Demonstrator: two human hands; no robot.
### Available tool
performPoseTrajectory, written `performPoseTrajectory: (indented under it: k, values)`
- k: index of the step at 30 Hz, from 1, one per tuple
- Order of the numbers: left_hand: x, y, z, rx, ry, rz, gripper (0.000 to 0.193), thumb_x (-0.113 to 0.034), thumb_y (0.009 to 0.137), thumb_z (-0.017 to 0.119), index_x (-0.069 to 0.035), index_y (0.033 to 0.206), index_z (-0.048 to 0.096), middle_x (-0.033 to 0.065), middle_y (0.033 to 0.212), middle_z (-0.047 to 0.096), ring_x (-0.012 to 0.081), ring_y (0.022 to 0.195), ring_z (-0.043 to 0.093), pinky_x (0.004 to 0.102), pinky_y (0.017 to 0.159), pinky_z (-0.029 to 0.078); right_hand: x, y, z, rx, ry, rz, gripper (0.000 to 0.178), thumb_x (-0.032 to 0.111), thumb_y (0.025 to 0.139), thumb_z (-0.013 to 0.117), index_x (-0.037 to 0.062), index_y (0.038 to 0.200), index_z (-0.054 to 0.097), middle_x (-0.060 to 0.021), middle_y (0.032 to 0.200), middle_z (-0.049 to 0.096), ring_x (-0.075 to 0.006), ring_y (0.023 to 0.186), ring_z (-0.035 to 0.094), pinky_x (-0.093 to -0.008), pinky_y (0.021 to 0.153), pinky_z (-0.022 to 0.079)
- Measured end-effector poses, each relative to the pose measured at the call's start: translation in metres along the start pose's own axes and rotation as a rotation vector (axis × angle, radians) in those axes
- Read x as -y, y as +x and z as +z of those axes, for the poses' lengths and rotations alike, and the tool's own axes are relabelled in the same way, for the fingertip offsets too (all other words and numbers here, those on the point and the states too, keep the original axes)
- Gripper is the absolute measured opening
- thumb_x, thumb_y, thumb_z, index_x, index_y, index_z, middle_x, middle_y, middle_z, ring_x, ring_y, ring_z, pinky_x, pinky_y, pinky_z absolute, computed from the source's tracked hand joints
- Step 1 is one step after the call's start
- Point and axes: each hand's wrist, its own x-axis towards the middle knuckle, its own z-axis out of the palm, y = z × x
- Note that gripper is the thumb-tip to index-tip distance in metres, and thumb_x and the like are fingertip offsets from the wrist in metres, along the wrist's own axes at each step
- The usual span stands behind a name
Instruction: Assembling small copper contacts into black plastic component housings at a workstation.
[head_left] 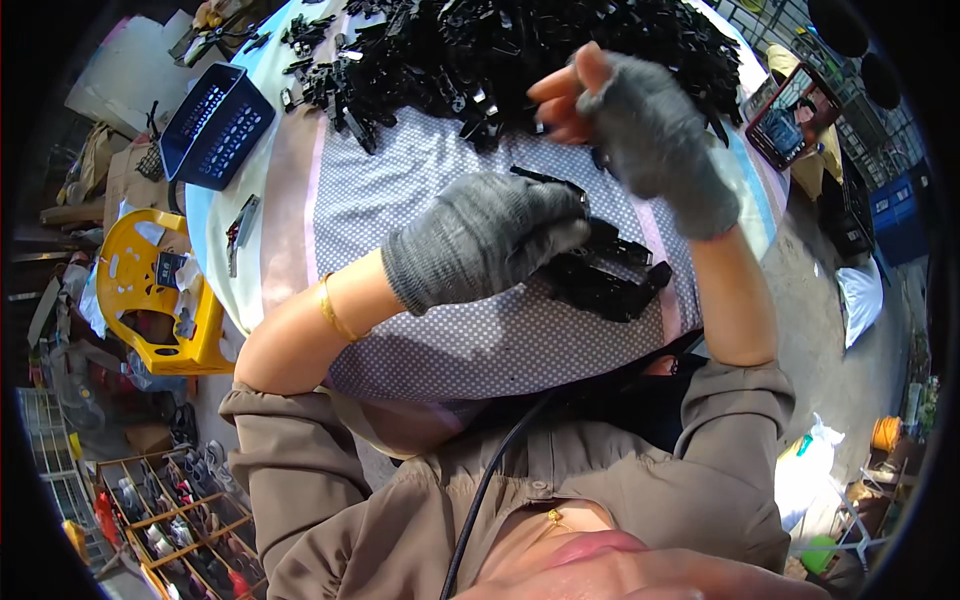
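My left hand (490, 235), in a grey glove, is closed around a shiny black plastic piece (545, 181) that sticks out past the fingers. Most of that piece is hidden by the glove. Just beyond it, to the right, a small group of black plastic pieces (610, 285) lies on the cloth. My right hand (640, 120) wears a fingerless grey glove and is raised over the near edge of a large heap of black plastic pieces (450, 60). Its bare fingers are bent but apart, and nothing shows in them.
A patterned cloth (400, 345) covers the table. At its left edge are a dark blue basket (215, 130) and a small cutting tool (241, 230). A dark red basket (795, 115) stands at the right edge. On the floor to the left is a yellow chair (135, 280).
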Motion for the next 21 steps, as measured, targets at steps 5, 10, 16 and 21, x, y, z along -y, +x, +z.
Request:
performPoseTrajectory:
  k: [5, 10, 16, 21]
  values:
    - [0.045, -0.017, -0.028, -0.34, 0.042, 0.039, 0.027, -0.028, 0.076, 0.066, -0.008, 0.095, 0.063, 0.0075, 0.082, 0.063, 0.0201, 0.073, 0.061, 0.0293, 0.066, 0.052, -0.004, -0.007, -0.043, 0.095, -1.01, 0.318, 0.04, 0.045, 0.079, 0.058, 0.0067, 0.069, 0.06, -0.0022, 0.06, 0.052, -0.0115, 0.054, 0.051, -0.0287, 0.05, 0.044]
    - [0.107, -0.022, -0.095, -0.247, 0.794, -0.862, 0.061, -0.06, 0.082, 0.043, -0.003, 0.088, 0.064, 0.0145, 0.072, 0.061, 0.027, 0.067, 0.059, 0.038, 0.067, 0.045, -0.006, -0.011, -0.015, 0.167, -1.3, 0.296, 0.025, 0.03, 0.075, 0.061, 0.0052, 0.074, 0.061, -0.0088, 0.07, 0.054, -0.0221, 0.07, 0.056, -0.0351, 0.065, 0.046]
    - [0.124, -0.025, -0.073, -0.269, 0.686, -0.756, 0.046, -0.047, 0.079, 0.057, -0.005, 0.096, 0.063, 0.0127, 0.082, 0.064, 0.0238, 0.075, 0.061, 0.0339, 0.076, 0.046, -0.017, -0.008, 0.002, 0.145, -1.265, 0.247, 0.023, 0.026, 0.076, 0.059, 0.0042, 0.083, 0.06, -0.0116, 0.079, 0.055, -0.0259, 0.076, 0.056, -0.0361, 0.072, 0.046]
    - [0.109, -0.019, -0.053, -0.414, 0.227, -0.4, 0.023, -0.011, 0.078, 0.063, -0.004, 0.099, 0.058, 0.0086, 0.089, 0.063, 0.0146, 0.078, 0.061, 0.026, 0.069, 0.05, -0.028, -0.005, 0.005, -0.052, -0.689, 0.132, 0.014, 0.009, 0.082, 0.051, 0.0014, 0.088, 0.061, -0.0081, 0.079, 0.06, -0.0167, 0.079, 0.059, -0.0283, 0.074, 0.049]
